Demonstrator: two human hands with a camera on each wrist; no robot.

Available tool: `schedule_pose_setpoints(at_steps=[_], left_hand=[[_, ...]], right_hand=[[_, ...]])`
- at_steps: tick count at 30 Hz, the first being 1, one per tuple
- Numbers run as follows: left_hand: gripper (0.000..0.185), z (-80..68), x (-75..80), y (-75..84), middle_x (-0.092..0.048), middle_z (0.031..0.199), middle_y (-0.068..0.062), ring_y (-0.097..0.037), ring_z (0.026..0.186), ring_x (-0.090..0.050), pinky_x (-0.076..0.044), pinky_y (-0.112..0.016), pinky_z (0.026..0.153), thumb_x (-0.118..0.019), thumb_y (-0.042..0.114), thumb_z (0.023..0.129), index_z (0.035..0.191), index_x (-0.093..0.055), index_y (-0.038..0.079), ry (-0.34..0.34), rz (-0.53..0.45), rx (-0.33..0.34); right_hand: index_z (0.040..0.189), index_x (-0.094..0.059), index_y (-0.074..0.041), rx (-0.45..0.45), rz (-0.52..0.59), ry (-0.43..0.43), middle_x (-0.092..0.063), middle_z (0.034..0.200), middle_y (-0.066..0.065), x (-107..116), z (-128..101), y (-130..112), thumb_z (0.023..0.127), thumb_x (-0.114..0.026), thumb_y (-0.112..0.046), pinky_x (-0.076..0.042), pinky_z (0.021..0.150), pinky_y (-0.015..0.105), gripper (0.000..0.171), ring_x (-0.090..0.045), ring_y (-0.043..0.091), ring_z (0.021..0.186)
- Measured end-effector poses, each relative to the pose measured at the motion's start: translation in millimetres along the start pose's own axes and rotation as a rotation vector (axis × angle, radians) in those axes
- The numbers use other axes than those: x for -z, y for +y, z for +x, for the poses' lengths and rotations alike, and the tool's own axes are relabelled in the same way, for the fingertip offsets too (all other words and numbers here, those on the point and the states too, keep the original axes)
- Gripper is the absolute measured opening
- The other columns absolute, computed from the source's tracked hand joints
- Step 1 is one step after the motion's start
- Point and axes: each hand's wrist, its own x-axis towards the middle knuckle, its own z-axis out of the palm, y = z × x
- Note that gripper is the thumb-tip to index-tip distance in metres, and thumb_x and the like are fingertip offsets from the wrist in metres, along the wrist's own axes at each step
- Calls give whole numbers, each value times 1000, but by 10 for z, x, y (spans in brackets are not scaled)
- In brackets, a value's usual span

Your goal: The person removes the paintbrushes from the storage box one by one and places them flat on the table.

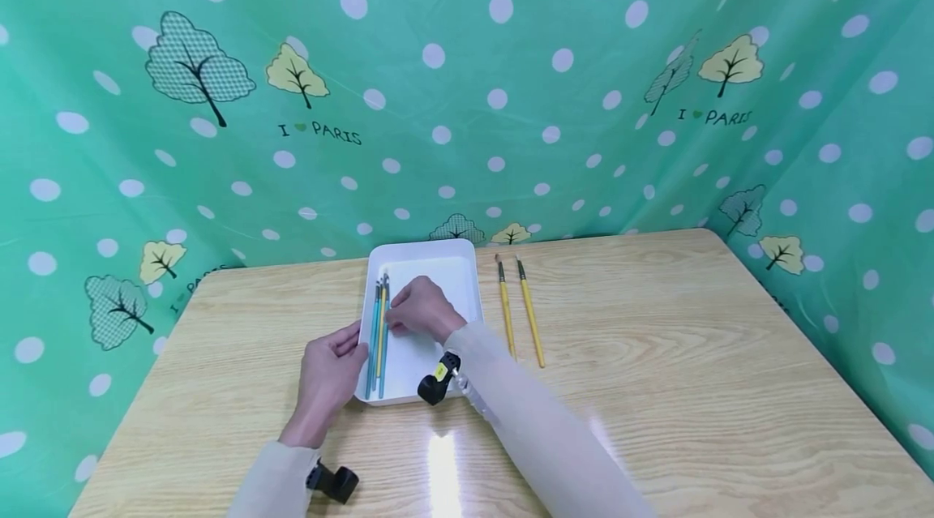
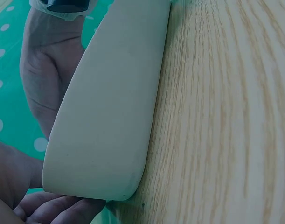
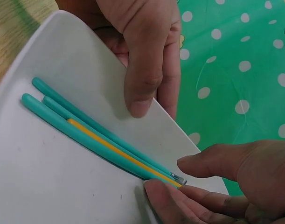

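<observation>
Head view: gripping slim brushes (image 3: 105, 143), bundled inside white tray (image 1: 452, 275), between curled thumb and fingers of right hand (image 1: 422, 309). Pinching tray wall with left hand (image 1: 328, 368), thumb inside, fingers outside. Probably light, stiff, smooth; apt to roll away from loose fingertips. Likely delicate at the bristle end; best taken mid-handle, just beside left thumb. Beyond right hand's knuckles, lying loose: two yellow-handled brushes (image 1: 531, 314).

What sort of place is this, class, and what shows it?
Probably a staged tabletop workspace: a patterned green sheet backs a wood-grain table bearing a white tray of paintbrushes.
</observation>
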Motion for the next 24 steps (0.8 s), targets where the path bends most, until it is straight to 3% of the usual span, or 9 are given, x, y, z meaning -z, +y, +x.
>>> schedule_pose_setpoints(at_steps=[12,24], left_hand=[[45,-8,4,6,-59,143,-22,-34,128,-63,-57,-33,100,-53,10,103,147,-50,3,-14,-9,-7],[45,-6,3,10,-58,143,-22,-33,130,-62,-56,-35,100,-54,8,102,147,-51,2,-13,-7,3]], right_hand=[[82,-74,-4,-67,31,42,-77,76,11,-137,64,-21,88,-76,-6,-65,63,26,6,-76,19,67],[68,-67,-6,-86,-74,103,-75,67,11,-287,129,-36,84,-81,-9,-48,39,16,22,-70,15,52]])
